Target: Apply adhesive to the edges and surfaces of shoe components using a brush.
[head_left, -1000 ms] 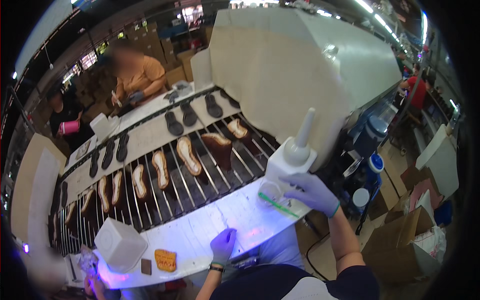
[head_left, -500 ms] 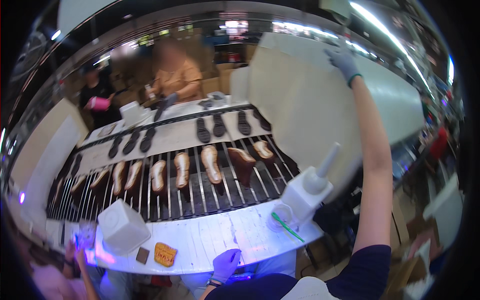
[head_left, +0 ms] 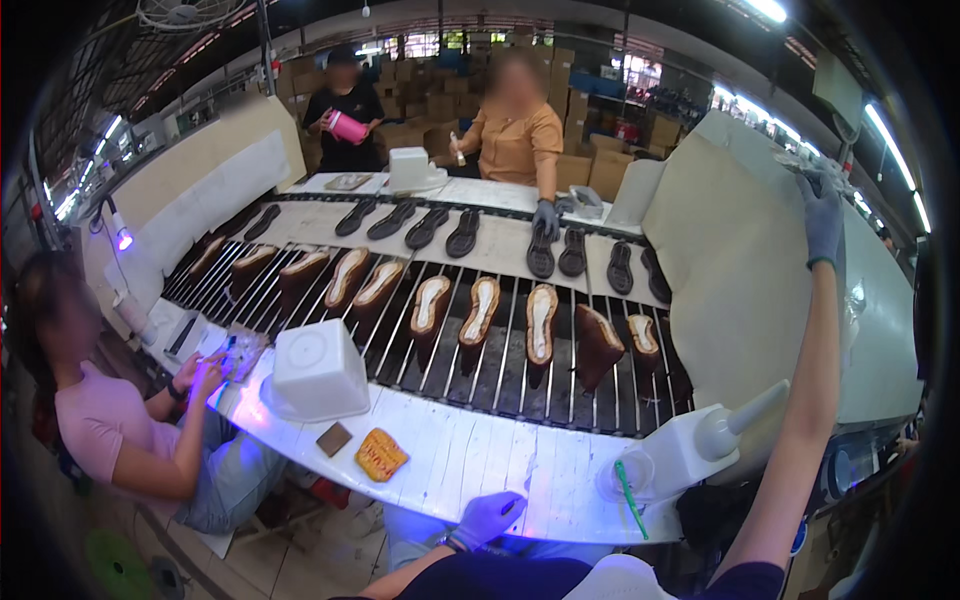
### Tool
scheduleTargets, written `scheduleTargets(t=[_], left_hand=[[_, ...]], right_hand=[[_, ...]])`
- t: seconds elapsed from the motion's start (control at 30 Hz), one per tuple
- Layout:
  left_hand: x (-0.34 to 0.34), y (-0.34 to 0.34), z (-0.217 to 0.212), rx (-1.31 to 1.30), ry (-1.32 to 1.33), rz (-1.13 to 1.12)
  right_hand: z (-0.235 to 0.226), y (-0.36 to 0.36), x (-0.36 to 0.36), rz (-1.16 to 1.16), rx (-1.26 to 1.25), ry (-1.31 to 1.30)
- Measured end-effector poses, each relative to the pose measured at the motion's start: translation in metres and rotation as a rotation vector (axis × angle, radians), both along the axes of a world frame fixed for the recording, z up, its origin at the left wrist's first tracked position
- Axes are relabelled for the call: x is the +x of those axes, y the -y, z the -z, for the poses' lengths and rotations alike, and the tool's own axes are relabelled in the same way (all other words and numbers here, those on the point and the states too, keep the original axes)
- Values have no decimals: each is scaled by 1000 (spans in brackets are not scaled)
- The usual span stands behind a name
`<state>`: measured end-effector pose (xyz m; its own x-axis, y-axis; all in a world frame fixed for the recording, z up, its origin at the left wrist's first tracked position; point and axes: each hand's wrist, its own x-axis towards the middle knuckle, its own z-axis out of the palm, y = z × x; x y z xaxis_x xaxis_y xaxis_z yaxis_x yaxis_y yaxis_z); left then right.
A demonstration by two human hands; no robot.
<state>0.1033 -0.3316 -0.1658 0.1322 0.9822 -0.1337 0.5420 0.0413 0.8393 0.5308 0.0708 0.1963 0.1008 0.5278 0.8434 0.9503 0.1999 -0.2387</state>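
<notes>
My left hand (head_left: pixel 489 518), in a light glove tinted violet by the lamp light, rests at the near edge of the white table (head_left: pixel 440 455). Its fingers are curled; whatever they may hold is hidden. My right arm is raised, and the grey-gloved right hand (head_left: pixel 823 210) is at the top of the pale machine hood (head_left: pixel 740 230), fingers stretched upward. Brown shoe uppers (head_left: pixel 541 320), pale bottoms up, stand in a row on the metal bars (head_left: pixel 455 375). Black shoe soles (head_left: pixel 462 234) lie on the pale belt (head_left: pixel 330 235) behind them.
A white bottle (head_left: pixel 690 445) with a long spout lies beside a clear cup holding a green-handled brush (head_left: pixel 628 500). An upturned white container (head_left: pixel 320 365), brown square (head_left: pixel 334 439) and yellow pad (head_left: pixel 381 455) are leftward. One co-worker (head_left: pixel 150 420) sits left; two stand across, one touching a sole.
The view has swung, so the conveyor and co-workers sit further right. My right hand remains raised at the hood. The co-worker opposite now has a hand down on a black sole.
</notes>
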Motion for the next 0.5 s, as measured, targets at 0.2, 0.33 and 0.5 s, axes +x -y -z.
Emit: scheduleTargets(t=[0.2,0.33,0.5], left_hand=[[8,-97,29,-123,604,47],[-3,-201,12,-167,1471,250],[-48,-233,67,84,1050,-245]], right_hand=[[112,131,-158,-479,-145,-422],[185,192,-245,-750,-484,-488],[275,247,-277,-779,-1054,-388]])
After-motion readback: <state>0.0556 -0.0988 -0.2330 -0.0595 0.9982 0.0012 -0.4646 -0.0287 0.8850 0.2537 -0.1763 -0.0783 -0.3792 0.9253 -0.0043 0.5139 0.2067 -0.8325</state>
